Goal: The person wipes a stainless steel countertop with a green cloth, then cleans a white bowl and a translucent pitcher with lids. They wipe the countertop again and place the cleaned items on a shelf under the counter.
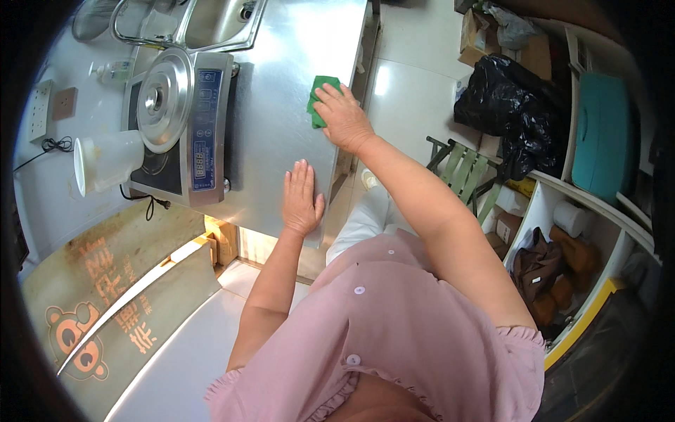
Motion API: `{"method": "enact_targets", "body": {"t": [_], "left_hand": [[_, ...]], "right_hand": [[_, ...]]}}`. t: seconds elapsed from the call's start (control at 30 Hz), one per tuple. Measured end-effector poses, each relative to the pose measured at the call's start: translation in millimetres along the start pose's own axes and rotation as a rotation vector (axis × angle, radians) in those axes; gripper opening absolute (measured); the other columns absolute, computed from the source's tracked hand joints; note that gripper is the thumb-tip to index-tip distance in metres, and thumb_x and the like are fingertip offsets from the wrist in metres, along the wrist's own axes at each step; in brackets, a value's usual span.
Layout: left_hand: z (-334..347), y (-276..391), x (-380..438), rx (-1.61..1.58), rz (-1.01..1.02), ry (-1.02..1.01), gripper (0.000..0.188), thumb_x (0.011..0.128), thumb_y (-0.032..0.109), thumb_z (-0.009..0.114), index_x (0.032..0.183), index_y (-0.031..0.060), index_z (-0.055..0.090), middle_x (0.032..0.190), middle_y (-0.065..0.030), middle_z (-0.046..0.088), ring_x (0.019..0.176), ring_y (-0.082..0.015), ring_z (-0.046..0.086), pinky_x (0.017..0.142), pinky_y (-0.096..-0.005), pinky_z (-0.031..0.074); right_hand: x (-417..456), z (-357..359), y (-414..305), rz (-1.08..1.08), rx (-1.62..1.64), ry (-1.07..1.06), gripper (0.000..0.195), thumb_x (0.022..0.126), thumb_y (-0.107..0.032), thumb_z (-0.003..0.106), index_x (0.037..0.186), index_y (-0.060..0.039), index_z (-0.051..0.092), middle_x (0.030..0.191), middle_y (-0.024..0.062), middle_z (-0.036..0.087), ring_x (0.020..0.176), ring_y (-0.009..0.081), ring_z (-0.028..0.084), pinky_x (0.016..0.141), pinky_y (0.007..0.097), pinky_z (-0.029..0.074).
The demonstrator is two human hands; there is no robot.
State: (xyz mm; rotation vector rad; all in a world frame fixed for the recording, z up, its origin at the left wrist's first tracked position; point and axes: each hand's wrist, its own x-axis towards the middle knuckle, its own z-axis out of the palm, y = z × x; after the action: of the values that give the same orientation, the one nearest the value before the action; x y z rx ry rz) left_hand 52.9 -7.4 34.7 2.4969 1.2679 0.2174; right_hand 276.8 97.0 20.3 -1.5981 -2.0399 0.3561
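My right hand [343,113] presses a folded green cloth [318,113] against the stainless steel countertop [274,121], near its right edge. The palm and fingers cover part of the cloth. My left hand [302,200] lies flat on the same steel surface, nearer to me, its fingers together and nothing under it that I can see. Left of both hands stands an induction cooker [206,126] with a blue control panel. A round steel lid [164,103] rests on it, and a translucent plastic container [108,158] lies on its side at the cooker's edge.
A steel sink [219,24] with a faucet is at the top left. A pump bottle [113,69] stands behind the cooker. Wall sockets [40,111] are at the far left. To the right are a folding stool [464,171], a black plastic bag [501,100] and open shelving [532,216].
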Motion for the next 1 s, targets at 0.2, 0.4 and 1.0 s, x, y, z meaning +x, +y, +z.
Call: {"method": "enact_targets", "body": {"t": [0.2, 0.4, 1.0], "left_hand": [[-2, -5, 1, -0.073, 0.003, 0.021, 0.069, 0.084, 0.015, 0.058, 0.148, 0.0000, 0.035, 0.155, -0.0200, 0.033, 0.145, -0.0368, 0.029, 0.119, -0.0534, 0.020], [4, -9, 0, -0.119, -0.008, 0.049, 0.067, 0.081, 0.011, 0.060, 0.144, -0.0001, 0.041, 0.152, -0.0177, 0.040, 0.142, -0.0344, 0.035, 0.118, -0.0512, 0.025], [11, 4, -6, 0.121, -0.726, 0.326, 0.065, 0.090, 0.022, 0.052, 0.147, -0.0026, 0.037, 0.155, -0.0217, 0.035, 0.144, -0.0426, 0.029, 0.117, -0.0567, 0.017]], "right_hand": [[34, 0, 31, -0.145, -0.023, -0.007, 0.049, 0.072, -0.015, 0.074, 0.118, -0.0070, 0.063, 0.141, 0.0122, 0.053, 0.137, 0.0299, 0.042, 0.117, 0.0475, 0.029], [71, -1, 73, -0.264, -0.021, -0.067, 0.045, 0.075, -0.014, 0.070, 0.120, -0.0100, 0.061, 0.143, 0.0072, 0.052, 0.138, 0.0261, 0.041, 0.120, 0.0436, 0.027], [116, -13, 73, -0.333, 0.054, -0.050, 0.047, 0.070, -0.010, 0.066, 0.118, -0.0097, 0.064, 0.137, 0.0114, 0.058, 0.130, 0.0322, 0.051, 0.114, 0.0478, 0.033]]}}
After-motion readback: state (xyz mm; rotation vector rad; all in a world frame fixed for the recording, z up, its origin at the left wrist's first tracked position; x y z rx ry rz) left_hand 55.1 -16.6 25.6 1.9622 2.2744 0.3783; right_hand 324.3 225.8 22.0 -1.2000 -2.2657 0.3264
